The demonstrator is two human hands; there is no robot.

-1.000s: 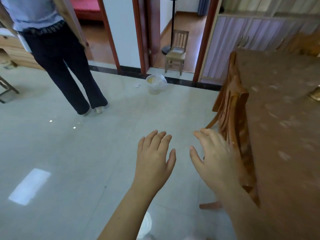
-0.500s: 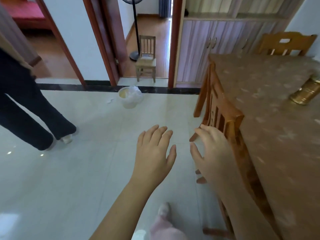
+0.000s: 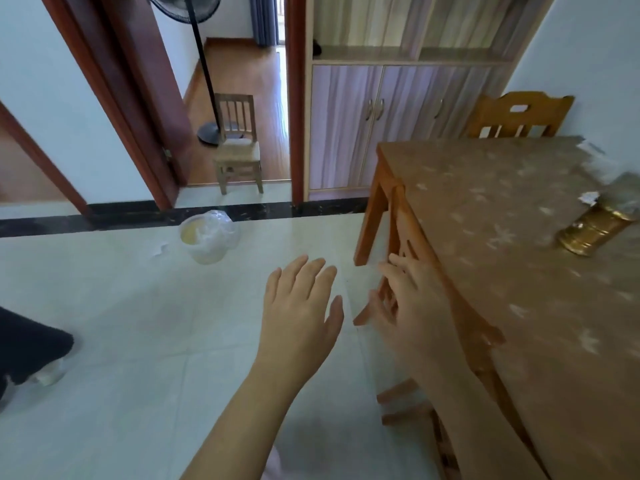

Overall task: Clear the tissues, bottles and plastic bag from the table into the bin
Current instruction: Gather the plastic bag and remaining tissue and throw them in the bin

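In the head view, both our hands are out over the floor. The left hand [image 3: 298, 313] has its grip spread and empty, and so does the right hand [image 3: 412, 306], near a chair [image 3: 481, 334] tucked under the tabletop [image 3: 502, 254]. The bin [image 3: 214, 251] stands by the doorway, well apart from the tabletop, with a white scrap [image 3: 160, 249] on the floor just beside it. What looks like clear plastic [image 3: 623, 192] and a tissue [image 3: 588, 197] lie by a gold jar [image 3: 595, 232], blurred. We judge that light pieces could drift or drop on the carry and miss the bin, and that a hasty reach could topple the jar.

Home dining room — covered table [image 3: 502, 237], wooden chairs [image 3: 517, 116], cupboard [image 3: 374, 126], tiled floor [image 3: 121, 323]
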